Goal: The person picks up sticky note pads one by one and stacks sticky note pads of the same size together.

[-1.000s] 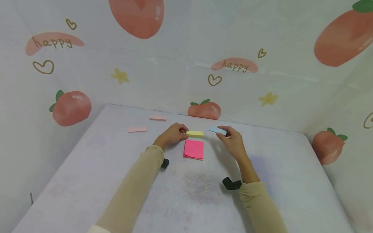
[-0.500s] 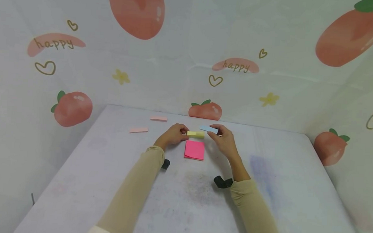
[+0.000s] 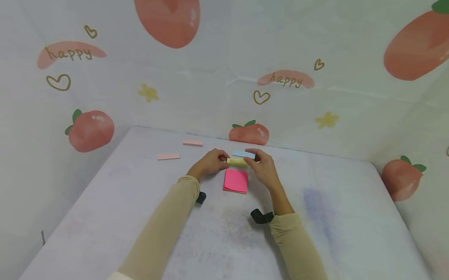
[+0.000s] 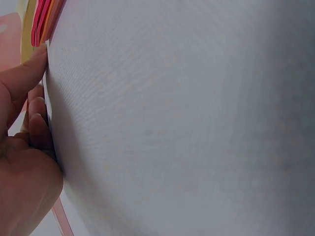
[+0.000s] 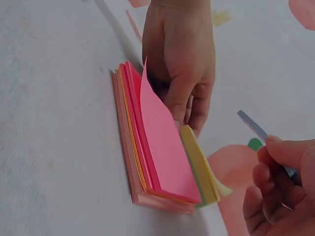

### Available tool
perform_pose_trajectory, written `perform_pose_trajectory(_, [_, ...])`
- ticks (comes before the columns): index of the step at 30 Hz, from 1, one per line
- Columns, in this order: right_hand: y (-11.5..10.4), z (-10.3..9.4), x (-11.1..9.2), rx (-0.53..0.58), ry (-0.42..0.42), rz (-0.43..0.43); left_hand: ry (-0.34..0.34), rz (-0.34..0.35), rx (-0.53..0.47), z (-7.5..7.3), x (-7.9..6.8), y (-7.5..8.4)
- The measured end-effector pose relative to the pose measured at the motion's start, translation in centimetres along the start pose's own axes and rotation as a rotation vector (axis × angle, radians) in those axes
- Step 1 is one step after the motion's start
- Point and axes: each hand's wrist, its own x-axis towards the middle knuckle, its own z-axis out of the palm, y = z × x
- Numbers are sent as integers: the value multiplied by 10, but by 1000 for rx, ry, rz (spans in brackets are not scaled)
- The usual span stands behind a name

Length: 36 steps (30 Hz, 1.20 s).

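In the head view my left hand [image 3: 213,161] grips the left end of a narrow yellow sticky note pad [image 3: 236,161]. The right wrist view shows green lower sheets and a lifted top sheet on this pad [image 5: 199,164]. My right hand [image 3: 264,166] pinches a narrow blue sticky note pad [image 3: 242,154] between thumb and fingers, just behind and above the yellow one. Directly in front of the yellow pad lies a stack of square sticky notes [image 3: 235,181], bright pink on top. Its top sheet curls up, and orange and pale pink layers show beneath [image 5: 162,142].
Two narrow pale pink sticky note pads lie to the left: one nearer [image 3: 169,157], one farther back [image 3: 192,143]. A fruit-print cloth [image 3: 204,93] hangs behind the white tabletop [image 3: 212,248]. A black wrist mount [image 3: 261,217] sits at my right wrist.
My right hand has moved left with the blue pad, from right of the yellow pad to just behind it. The left hand stays at the yellow pad. The head view has shifted slightly.
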Motion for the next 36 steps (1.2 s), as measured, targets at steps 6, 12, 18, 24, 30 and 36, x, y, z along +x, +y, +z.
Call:
perform_pose_trajectory(6, [-1, 6, 4, 32, -22, 18, 6, 30, 6, -1, 0, -2])
perform_pose_trajectory(12, [-2, 10, 6, 125, -26, 35, 1, 36, 11, -1, 0, -2])
perform_pose_trajectory(18, [-4, 14, 6, 161, -44, 45, 5, 35, 5, -3, -1, -1])
perform_pose_trajectory(24, [-2, 14, 5, 129, -39, 79, -4, 28, 9, -4, 0, 1])
perform_pose_trajectory(30, [-1, 13, 5, 114, -38, 99, -5, 24, -4, -4, 2, 1])
perform_pose_trajectory(36, [1, 12, 5, 121, -47, 109, -18, 3, -7, -4, 0, 0])
